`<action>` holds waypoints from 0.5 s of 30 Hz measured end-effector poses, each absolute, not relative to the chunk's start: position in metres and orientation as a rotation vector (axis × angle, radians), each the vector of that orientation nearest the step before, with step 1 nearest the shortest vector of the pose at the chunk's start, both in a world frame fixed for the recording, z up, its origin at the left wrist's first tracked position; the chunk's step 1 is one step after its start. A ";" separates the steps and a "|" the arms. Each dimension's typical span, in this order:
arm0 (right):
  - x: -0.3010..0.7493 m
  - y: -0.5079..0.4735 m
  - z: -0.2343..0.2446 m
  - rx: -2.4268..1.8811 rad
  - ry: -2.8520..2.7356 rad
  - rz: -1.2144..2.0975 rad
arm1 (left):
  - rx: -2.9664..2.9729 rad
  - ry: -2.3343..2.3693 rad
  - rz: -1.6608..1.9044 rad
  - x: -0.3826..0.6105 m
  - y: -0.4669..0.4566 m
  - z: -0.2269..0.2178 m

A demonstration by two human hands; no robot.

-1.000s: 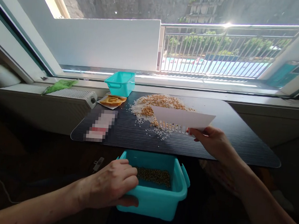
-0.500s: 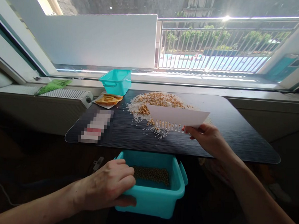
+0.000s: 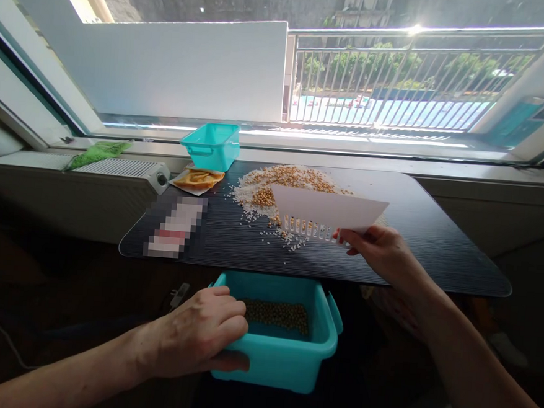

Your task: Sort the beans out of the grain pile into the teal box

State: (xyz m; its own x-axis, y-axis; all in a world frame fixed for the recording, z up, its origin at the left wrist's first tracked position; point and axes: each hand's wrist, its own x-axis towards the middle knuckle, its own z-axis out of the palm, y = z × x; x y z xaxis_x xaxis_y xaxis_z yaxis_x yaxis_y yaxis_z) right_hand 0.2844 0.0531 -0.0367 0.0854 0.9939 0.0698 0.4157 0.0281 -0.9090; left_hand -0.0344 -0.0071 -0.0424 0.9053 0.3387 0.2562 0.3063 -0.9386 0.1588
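Observation:
My left hand [image 3: 210,330] grips the near left rim of a turquoise plastic bin [image 3: 280,360], thumb outside and fingers over the edge. Small round beans [image 3: 278,315] cover part of the bin's floor. My right hand [image 3: 374,248] pinches the right end of a white slotted card [image 3: 330,209], its row of cut-out slots along the lower edge. The card is held tilted in front of a spread pile of white rice grains and yellow soybeans [image 3: 297,176] on the dark table. Part of the pile is hidden behind the card.
The dark table [image 3: 437,240] stands against the window sill. A second turquoise bin [image 3: 215,150] sits at its back left, near a flat packet [image 3: 198,180] and a blurred-out item [image 3: 177,228]. Left of it, a green cloth [image 3: 99,153] lies on a radiator [image 3: 129,172].
My right hand and the slotted card have shifted slightly to the right. My left hand keeps its hold on the bin's rim.

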 end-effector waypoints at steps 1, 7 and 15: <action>0.284 0.054 -0.037 -1.517 -1.446 0.863 | 2.954 0.503 0.428 -0.034 -0.007 -0.043; 0.276 0.058 -0.039 -1.507 -1.466 0.893 | 2.959 0.493 0.436 -0.034 -0.007 -0.043; 0.282 0.049 -0.036 -1.487 -1.416 0.939 | 2.956 0.501 0.402 -0.035 -0.007 -0.041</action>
State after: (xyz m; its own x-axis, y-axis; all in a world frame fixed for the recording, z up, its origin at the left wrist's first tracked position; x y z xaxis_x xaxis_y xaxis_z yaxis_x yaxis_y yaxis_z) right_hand 0.2817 0.0495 -0.0356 0.0748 0.9965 0.0372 0.3535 0.0084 -0.9354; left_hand -0.0347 -0.0068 -0.0406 0.9101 0.3379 0.2398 0.3068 -0.9386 0.1581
